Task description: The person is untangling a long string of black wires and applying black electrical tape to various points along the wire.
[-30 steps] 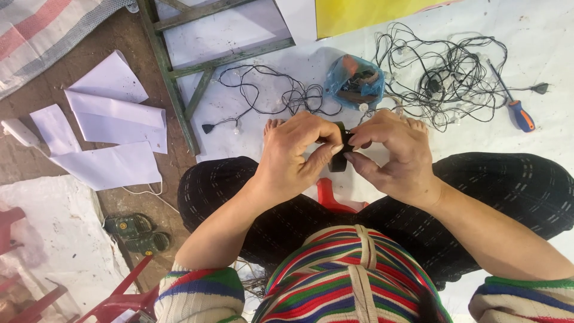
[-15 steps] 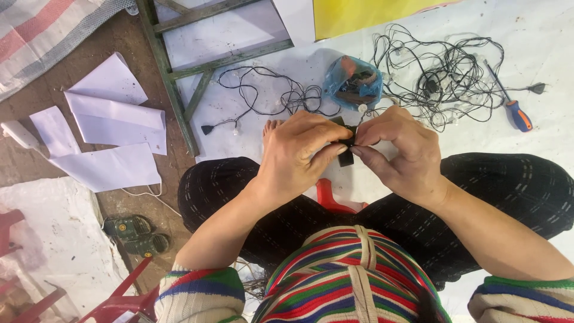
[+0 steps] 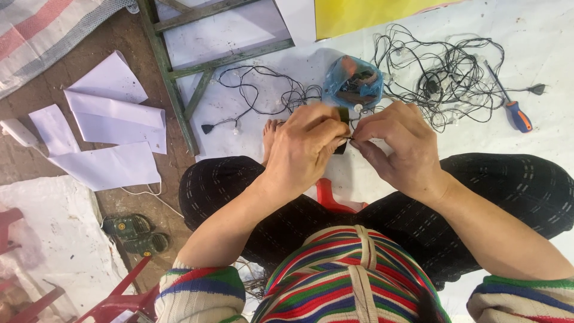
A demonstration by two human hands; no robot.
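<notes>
- The left hand [image 3: 305,146] was curled tight around a small black plastic block [image 3: 342,115], only the block's top edge and a lower corner showing past the fingers.
- The right hand [image 3: 397,146] was pinched shut, thumb and forefinger meeting on a thin black wire [image 3: 353,124] right at the block's side; whether the wire was already seated in the block could not be told.
- Both hands were held above the lap, over black checked trousers [image 3: 239,191], with the block between them.
- The step in hand looked like fitting or working the wire at the block; the next move would call for a steady hold by the left hand and fine fingertip pressure from the right.
- Just beyond the hands lay a blue plastic bag of small parts [image 3: 354,84] on a white floor sheet [image 3: 538,36].
- A tangle of black wires [image 3: 448,78] spread to the right of the bag, and a screwdriver with an orange and blue handle [image 3: 519,115] lay near its edge.
- Farther left stood a green metal frame [image 3: 173,90] and loose white paper sheets [image 3: 113,119].
</notes>
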